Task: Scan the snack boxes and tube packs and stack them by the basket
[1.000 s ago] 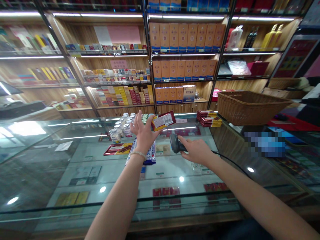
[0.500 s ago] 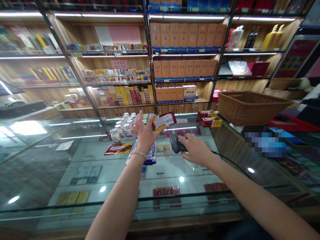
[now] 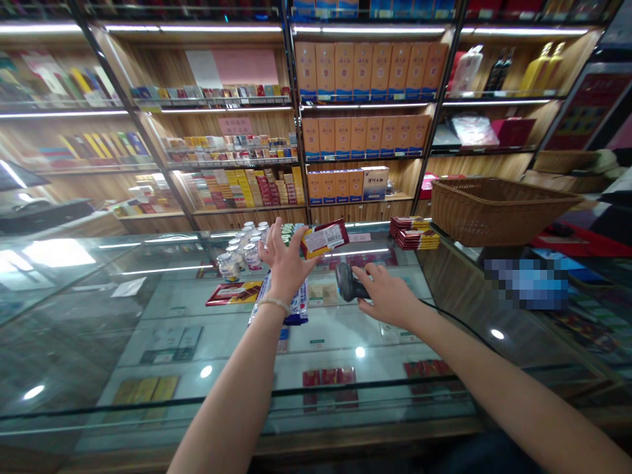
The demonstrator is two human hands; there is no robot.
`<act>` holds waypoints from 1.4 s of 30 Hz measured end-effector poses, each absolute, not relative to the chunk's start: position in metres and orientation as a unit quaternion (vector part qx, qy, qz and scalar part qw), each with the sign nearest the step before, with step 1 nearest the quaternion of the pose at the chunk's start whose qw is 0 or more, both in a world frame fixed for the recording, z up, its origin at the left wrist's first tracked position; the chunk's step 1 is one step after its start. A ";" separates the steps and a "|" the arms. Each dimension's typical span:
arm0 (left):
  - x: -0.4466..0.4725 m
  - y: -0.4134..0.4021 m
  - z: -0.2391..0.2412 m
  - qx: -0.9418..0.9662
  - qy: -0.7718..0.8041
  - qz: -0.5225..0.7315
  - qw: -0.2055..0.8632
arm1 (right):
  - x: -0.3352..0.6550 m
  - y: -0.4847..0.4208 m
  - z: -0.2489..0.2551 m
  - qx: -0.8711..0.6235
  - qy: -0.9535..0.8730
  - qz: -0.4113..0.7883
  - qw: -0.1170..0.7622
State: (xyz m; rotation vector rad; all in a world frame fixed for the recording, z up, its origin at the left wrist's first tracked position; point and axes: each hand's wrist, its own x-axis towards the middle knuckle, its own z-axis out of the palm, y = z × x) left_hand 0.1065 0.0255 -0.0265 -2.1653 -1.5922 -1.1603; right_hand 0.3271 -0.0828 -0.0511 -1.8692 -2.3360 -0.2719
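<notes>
My left hand [image 3: 286, 260] grips a chocolate bar [image 3: 326, 238] in a red and yellow wrapper by its left end, the barcode side facing me. In my right hand [image 3: 388, 294] is a black barcode scanner [image 3: 349, 283], its head turned toward the bar and its cable running off to the right. Beneath my left wrist lie blue and white packets [image 3: 297, 309], partly covered by it. Another chocolate bar [image 3: 232, 293] rests flat on the glass to their left. Small jars [image 3: 231, 264] with white lids stand behind my left hand, some hidden by it.
A stack of red and yellow chocolate bars [image 3: 415, 234] sits at the back right of the glass counter [image 3: 212, 362]. Beside it stands a large wicker basket [image 3: 498, 210]. Shelves with orange boxes [image 3: 363, 71] line the wall behind.
Almost nothing differs. Both hands keep their places with the chocolate bar and the scanner; the view has shifted very slightly.
</notes>
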 end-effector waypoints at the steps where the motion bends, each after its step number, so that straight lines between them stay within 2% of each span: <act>1: 0.106 0.025 -0.026 -0.736 -0.541 -0.393 0.106 | 0.327 -0.083 -0.051 -0.619 -0.776 -0.093 0.068; 20: 0.106 0.029 -0.030 -0.741 -0.513 -0.416 0.120 | 0.334 -0.077 -0.075 -0.594 -0.783 -0.161 0.089; 24: 0.106 0.028 -0.028 -0.750 -0.502 -0.411 0.129 | 0.341 -0.072 -0.077 -0.590 -0.782 -0.150 0.137; 31: 0.110 0.025 -0.022 -0.768 -0.469 -0.412 0.144 | 0.369 -0.034 -0.042 -0.556 -0.738 -0.111 0.366; 36: 0.115 0.019 -0.019 -0.786 -0.445 -0.402 0.150 | 0.378 -0.010 -0.027 -0.546 -0.747 -0.090 0.370; 42: 0.116 0.017 -0.018 -0.810 -0.423 -0.384 0.134 | 0.379 -0.003 -0.039 -0.576 -0.732 -0.086 0.354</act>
